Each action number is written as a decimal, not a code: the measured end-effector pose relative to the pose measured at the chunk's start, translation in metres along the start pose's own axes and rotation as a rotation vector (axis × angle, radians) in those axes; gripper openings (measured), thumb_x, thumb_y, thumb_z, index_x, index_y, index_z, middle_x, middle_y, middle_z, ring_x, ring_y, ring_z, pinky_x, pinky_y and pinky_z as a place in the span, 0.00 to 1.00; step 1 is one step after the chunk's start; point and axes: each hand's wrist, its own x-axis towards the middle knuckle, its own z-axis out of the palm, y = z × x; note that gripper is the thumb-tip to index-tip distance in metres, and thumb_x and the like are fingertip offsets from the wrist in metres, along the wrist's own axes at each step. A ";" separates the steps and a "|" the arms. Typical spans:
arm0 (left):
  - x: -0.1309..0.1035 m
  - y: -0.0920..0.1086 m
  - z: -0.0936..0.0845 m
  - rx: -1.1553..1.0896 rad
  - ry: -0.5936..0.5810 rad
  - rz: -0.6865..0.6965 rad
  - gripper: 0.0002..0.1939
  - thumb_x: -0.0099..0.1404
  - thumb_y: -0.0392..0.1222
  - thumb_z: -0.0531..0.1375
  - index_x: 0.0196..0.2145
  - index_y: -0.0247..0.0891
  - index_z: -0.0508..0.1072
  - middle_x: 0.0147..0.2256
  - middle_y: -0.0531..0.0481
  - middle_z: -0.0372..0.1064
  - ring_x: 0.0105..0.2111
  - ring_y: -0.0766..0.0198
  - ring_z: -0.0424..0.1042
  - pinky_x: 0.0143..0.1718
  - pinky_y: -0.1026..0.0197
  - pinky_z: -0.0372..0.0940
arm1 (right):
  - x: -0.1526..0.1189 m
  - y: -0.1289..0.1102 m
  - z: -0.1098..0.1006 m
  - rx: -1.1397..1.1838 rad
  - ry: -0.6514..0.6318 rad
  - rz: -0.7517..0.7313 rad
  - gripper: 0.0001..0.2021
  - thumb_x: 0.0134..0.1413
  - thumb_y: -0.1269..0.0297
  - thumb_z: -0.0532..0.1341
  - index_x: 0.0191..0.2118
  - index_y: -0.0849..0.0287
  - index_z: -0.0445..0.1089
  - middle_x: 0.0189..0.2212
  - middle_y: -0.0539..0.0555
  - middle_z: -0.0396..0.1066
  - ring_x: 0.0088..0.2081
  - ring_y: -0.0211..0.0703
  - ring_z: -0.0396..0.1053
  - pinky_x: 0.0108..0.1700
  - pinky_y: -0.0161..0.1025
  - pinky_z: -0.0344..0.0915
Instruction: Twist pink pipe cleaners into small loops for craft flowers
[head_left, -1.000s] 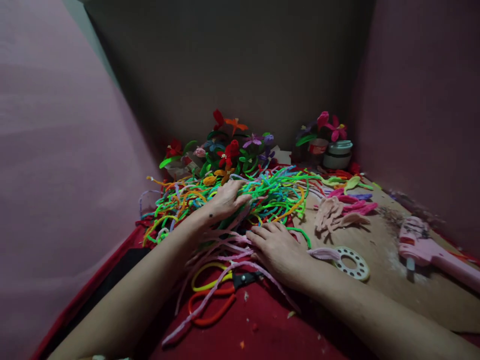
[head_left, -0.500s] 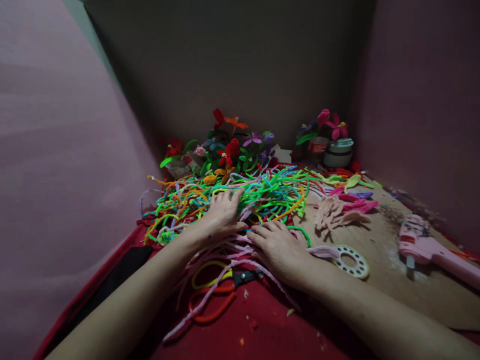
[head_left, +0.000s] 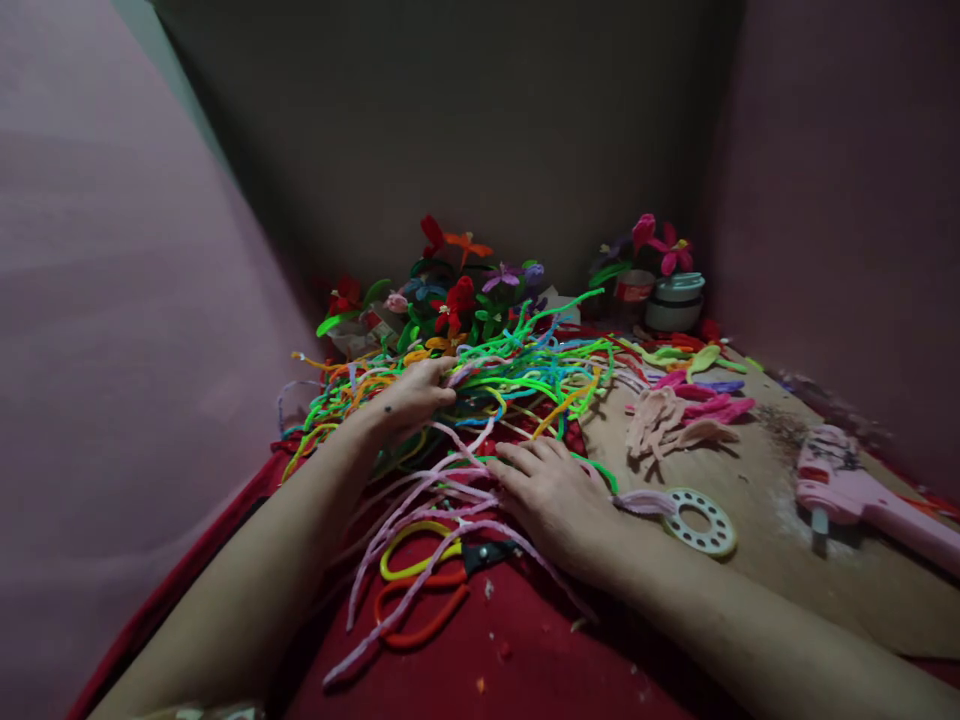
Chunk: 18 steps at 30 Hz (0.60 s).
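A tangled heap of pipe cleaners [head_left: 517, 385] in green, blue, orange and lilac spreads across the middle. At its left side my left hand [head_left: 416, 395] is closed around a bunch of them, and several green ends rise above the heap. My right hand [head_left: 555, 500] lies palm down with fingers stretched out, resting over pink pipe cleaners [head_left: 420, 515] that trail toward me. Scissors [head_left: 424, 580] with yellow and orange handles lie under some pink strands, left of my right hand. A round cream disc with holes [head_left: 701, 490] sits by my right wrist, touching a lilac looped piece [head_left: 645, 503].
Fuzzy flowers [head_left: 457, 300] stand along the back wall, with more beside a grey-green jar [head_left: 673, 302]. Pink and peach looped petals [head_left: 660, 420] lie on a brown board [head_left: 750, 560]. A pink glue gun [head_left: 840, 490] rests at the right. Red cloth [head_left: 540, 640] covers the front.
My left hand has moved left and closed on pipe cleaners, pulling part of the heap up and apart. More pink strands show. My right hand has stayed about where it was.
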 end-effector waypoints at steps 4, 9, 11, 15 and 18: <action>0.005 0.001 -0.007 -0.026 -0.052 -0.008 0.14 0.42 0.34 0.58 0.30 0.32 0.71 0.23 0.57 0.66 0.26 0.66 0.66 0.26 0.68 0.60 | 0.000 0.002 0.008 0.037 0.033 -0.043 0.12 0.57 0.64 0.50 0.44 0.57 0.67 0.42 0.56 0.68 0.46 0.46 0.58 0.50 0.46 0.50; 0.008 0.003 -0.012 -0.161 -0.102 -0.064 0.15 0.41 0.35 0.60 0.32 0.33 0.72 0.21 0.57 0.67 0.25 0.65 0.68 0.27 0.66 0.63 | -0.001 0.006 0.018 0.054 0.044 -0.060 0.12 0.57 0.64 0.51 0.42 0.56 0.68 0.38 0.55 0.70 0.45 0.45 0.60 0.53 0.47 0.45; 0.009 0.003 -0.014 -0.196 -0.113 -0.082 0.16 0.41 0.35 0.60 0.33 0.34 0.72 0.22 0.57 0.68 0.25 0.64 0.69 0.28 0.64 0.64 | -0.002 0.006 0.018 0.054 0.045 -0.055 0.11 0.56 0.64 0.52 0.42 0.55 0.69 0.38 0.55 0.70 0.45 0.44 0.60 0.54 0.48 0.44; 0.010 0.001 -0.017 -0.287 -0.183 -0.101 0.20 0.43 0.35 0.60 0.37 0.35 0.71 0.24 0.56 0.70 0.27 0.63 0.71 0.31 0.63 0.65 | -0.002 0.005 0.016 0.052 0.033 -0.034 0.11 0.57 0.64 0.52 0.42 0.54 0.68 0.37 0.54 0.70 0.45 0.44 0.60 0.55 0.49 0.42; 0.011 -0.003 -0.018 -0.352 -0.218 -0.118 0.22 0.43 0.34 0.60 0.40 0.34 0.70 0.27 0.55 0.71 0.29 0.62 0.71 0.33 0.62 0.66 | -0.002 0.004 0.015 0.055 0.017 -0.030 0.12 0.57 0.64 0.51 0.43 0.55 0.68 0.38 0.55 0.70 0.45 0.44 0.60 0.55 0.49 0.43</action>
